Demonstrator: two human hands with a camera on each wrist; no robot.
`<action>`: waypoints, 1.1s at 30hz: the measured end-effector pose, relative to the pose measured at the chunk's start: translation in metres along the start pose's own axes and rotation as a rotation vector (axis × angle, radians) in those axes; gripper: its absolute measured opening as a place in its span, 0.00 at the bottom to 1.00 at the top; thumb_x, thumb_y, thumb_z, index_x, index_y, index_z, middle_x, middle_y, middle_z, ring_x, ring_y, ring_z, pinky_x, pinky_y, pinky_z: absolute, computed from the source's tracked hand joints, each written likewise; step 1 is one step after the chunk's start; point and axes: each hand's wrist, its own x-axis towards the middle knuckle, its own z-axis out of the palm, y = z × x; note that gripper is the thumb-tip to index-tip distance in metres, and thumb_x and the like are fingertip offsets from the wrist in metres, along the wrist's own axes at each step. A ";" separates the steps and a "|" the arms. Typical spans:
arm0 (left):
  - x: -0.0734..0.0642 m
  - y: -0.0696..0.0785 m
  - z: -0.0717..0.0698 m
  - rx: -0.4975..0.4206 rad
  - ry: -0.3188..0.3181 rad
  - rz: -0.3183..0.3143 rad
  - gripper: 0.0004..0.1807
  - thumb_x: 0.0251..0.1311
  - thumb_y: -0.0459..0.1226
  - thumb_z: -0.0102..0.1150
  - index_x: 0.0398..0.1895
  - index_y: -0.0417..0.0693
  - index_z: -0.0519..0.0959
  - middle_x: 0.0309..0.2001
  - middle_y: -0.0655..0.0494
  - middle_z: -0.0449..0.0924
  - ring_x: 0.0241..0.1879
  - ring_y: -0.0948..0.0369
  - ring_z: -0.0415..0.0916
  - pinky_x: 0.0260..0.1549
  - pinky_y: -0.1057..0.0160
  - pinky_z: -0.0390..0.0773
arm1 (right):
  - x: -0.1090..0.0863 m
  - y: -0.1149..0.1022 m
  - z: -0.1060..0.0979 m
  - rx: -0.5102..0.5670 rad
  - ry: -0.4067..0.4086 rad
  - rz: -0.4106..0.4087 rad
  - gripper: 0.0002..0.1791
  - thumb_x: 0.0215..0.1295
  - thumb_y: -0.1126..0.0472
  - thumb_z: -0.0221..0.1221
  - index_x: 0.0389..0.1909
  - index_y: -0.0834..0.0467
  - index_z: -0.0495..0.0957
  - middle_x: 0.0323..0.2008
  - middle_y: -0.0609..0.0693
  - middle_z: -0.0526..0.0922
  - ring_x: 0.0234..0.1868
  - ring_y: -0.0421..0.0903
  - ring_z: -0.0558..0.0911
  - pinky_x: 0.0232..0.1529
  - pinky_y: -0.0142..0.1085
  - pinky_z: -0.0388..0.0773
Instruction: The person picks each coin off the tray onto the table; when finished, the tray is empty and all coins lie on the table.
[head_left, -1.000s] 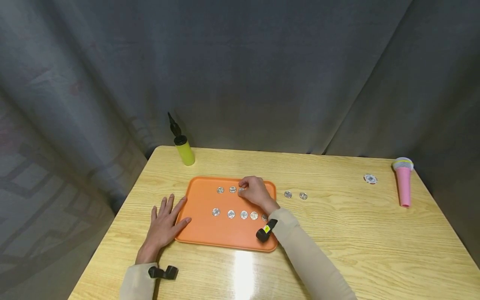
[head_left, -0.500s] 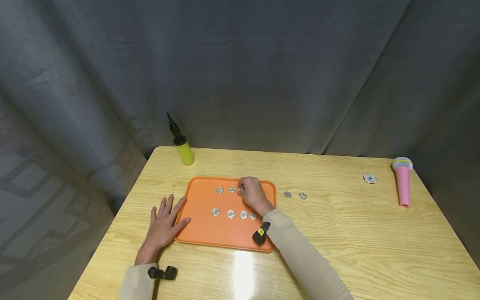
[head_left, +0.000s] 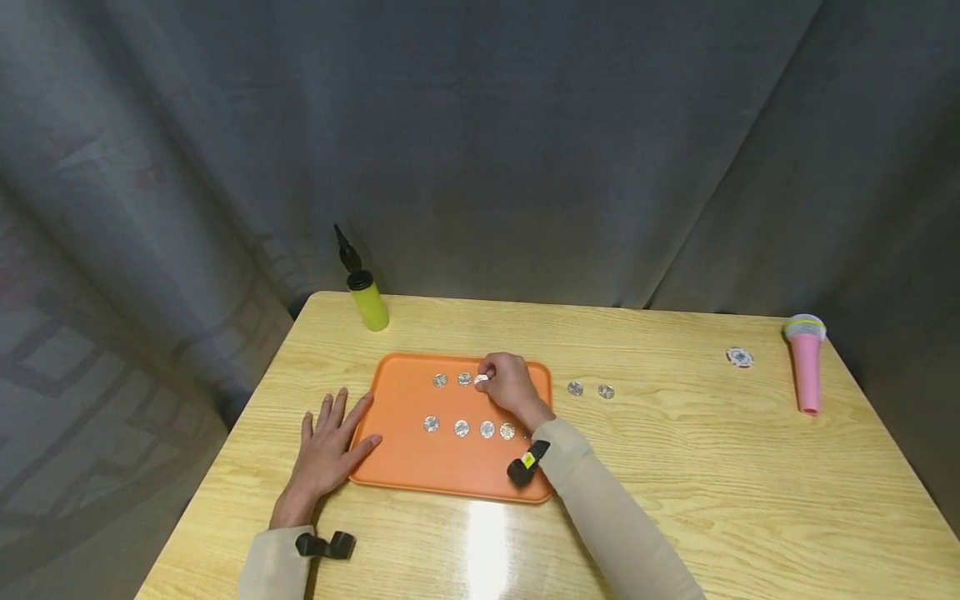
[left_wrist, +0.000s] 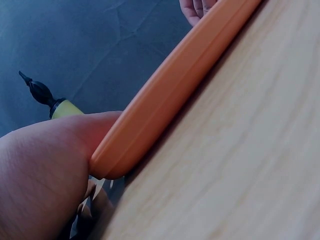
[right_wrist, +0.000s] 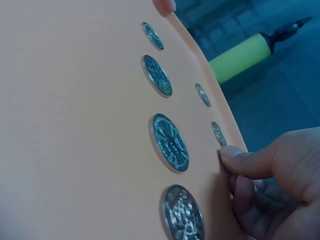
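An orange tray lies on the table with silver coins in two rows. My right hand pinches a silver coin between thumb and fingers at the right end of the back row. Just left of it lie a back-row coin and another coin. The front row holds several coins, among them a coin that looks large in the right wrist view; my right wrist partly covers that row's right end. My left hand lies spread at the tray's left edge, thumb and index finger touching the rim.
Right of the tray, two loose coins lie on the table, the nearer one close to the rim. A white poker chip and a pink toy microphone lie farther right. A yellow-green hand pump stands behind the tray.
My right hand and forearm shift slightly left, then a little back right, still at the back row. The pinched coin shows brighter now. My left hand stays put.
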 end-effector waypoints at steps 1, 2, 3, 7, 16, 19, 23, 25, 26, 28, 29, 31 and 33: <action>0.000 0.000 0.000 -0.001 0.002 0.001 0.40 0.66 0.55 0.57 0.78 0.55 0.60 0.79 0.32 0.46 0.78 0.31 0.39 0.68 0.25 0.36 | 0.000 0.001 -0.001 0.011 0.001 0.002 0.06 0.54 0.68 0.72 0.30 0.60 0.83 0.27 0.50 0.80 0.30 0.42 0.73 0.34 0.32 0.71; 0.000 0.000 0.000 0.001 0.003 0.001 0.40 0.66 0.55 0.57 0.78 0.54 0.60 0.79 0.32 0.46 0.78 0.31 0.39 0.68 0.25 0.36 | 0.000 0.001 -0.001 0.018 0.000 0.004 0.07 0.54 0.68 0.72 0.29 0.60 0.83 0.26 0.50 0.80 0.29 0.42 0.74 0.34 0.32 0.71; 0.000 0.000 0.000 0.001 0.001 0.000 0.40 0.66 0.55 0.57 0.78 0.54 0.60 0.79 0.32 0.46 0.78 0.31 0.39 0.68 0.25 0.36 | 0.000 0.001 -0.002 0.022 -0.002 0.006 0.07 0.54 0.68 0.72 0.29 0.60 0.82 0.26 0.50 0.80 0.29 0.41 0.74 0.34 0.32 0.72; 0.001 0.000 0.000 0.005 -0.014 -0.010 0.40 0.66 0.55 0.57 0.78 0.55 0.59 0.80 0.33 0.45 0.79 0.32 0.38 0.69 0.25 0.35 | -0.001 0.002 -0.004 0.038 -0.014 0.017 0.06 0.55 0.68 0.72 0.29 0.60 0.82 0.27 0.50 0.81 0.29 0.41 0.76 0.34 0.31 0.74; 0.001 -0.001 0.001 0.011 -0.015 -0.010 0.40 0.66 0.55 0.57 0.78 0.55 0.59 0.80 0.33 0.45 0.79 0.32 0.38 0.69 0.25 0.35 | -0.004 0.005 -0.008 0.066 -0.030 0.020 0.05 0.59 0.66 0.69 0.28 0.59 0.82 0.27 0.51 0.84 0.28 0.41 0.78 0.33 0.32 0.74; 0.002 -0.001 0.001 0.010 -0.011 -0.006 0.40 0.66 0.55 0.57 0.78 0.55 0.59 0.79 0.33 0.45 0.78 0.31 0.38 0.69 0.25 0.35 | -0.005 0.007 -0.010 0.091 -0.024 0.016 0.04 0.59 0.67 0.68 0.27 0.59 0.83 0.25 0.52 0.84 0.26 0.40 0.77 0.31 0.31 0.73; 0.002 -0.001 0.000 0.009 -0.013 -0.008 0.40 0.66 0.55 0.57 0.78 0.55 0.59 0.80 0.33 0.45 0.79 0.31 0.38 0.69 0.26 0.35 | -0.006 0.011 -0.013 0.182 -0.035 0.042 0.03 0.61 0.70 0.66 0.29 0.62 0.83 0.24 0.54 0.84 0.21 0.38 0.80 0.27 0.29 0.77; 0.002 -0.001 0.000 0.009 -0.016 -0.010 0.40 0.66 0.55 0.57 0.78 0.55 0.59 0.80 0.34 0.45 0.79 0.32 0.38 0.70 0.26 0.34 | -0.008 0.013 -0.015 0.237 -0.042 0.064 0.02 0.62 0.70 0.65 0.30 0.64 0.83 0.23 0.55 0.85 0.20 0.38 0.82 0.24 0.29 0.79; 0.002 -0.001 0.000 0.009 -0.017 -0.010 0.40 0.66 0.55 0.57 0.78 0.55 0.59 0.80 0.34 0.45 0.79 0.32 0.38 0.70 0.26 0.34 | -0.008 0.013 -0.016 0.268 -0.046 0.077 0.02 0.63 0.71 0.64 0.30 0.65 0.83 0.23 0.56 0.85 0.19 0.39 0.82 0.23 0.30 0.80; 0.002 -0.001 0.001 0.008 -0.018 -0.011 0.40 0.66 0.55 0.57 0.78 0.55 0.59 0.80 0.34 0.45 0.79 0.32 0.38 0.70 0.26 0.35 | -0.010 0.014 -0.018 0.312 -0.045 0.097 0.02 0.63 0.70 0.64 0.31 0.66 0.83 0.24 0.57 0.86 0.19 0.39 0.83 0.23 0.30 0.81; 0.002 -0.001 0.001 0.008 -0.018 -0.011 0.40 0.66 0.55 0.57 0.78 0.55 0.59 0.80 0.34 0.45 0.79 0.32 0.38 0.70 0.26 0.35 | -0.011 0.015 -0.019 0.330 -0.045 0.106 0.02 0.63 0.70 0.64 0.32 0.66 0.83 0.24 0.57 0.86 0.19 0.39 0.83 0.23 0.31 0.82; 0.002 -0.001 0.002 0.008 -0.018 -0.011 0.40 0.66 0.55 0.57 0.78 0.55 0.59 0.80 0.34 0.45 0.79 0.32 0.38 0.69 0.26 0.35 | -0.013 0.015 -0.022 0.362 -0.043 0.121 0.02 0.63 0.70 0.64 0.33 0.66 0.83 0.25 0.58 0.86 0.20 0.40 0.84 0.24 0.31 0.83; 0.002 -0.002 0.002 0.007 -0.018 -0.011 0.40 0.66 0.55 0.56 0.79 0.56 0.59 0.80 0.34 0.45 0.79 0.32 0.38 0.69 0.26 0.35 | -0.015 0.016 -0.024 0.383 -0.037 0.127 0.03 0.63 0.70 0.64 0.34 0.67 0.83 0.25 0.58 0.87 0.20 0.40 0.84 0.25 0.32 0.83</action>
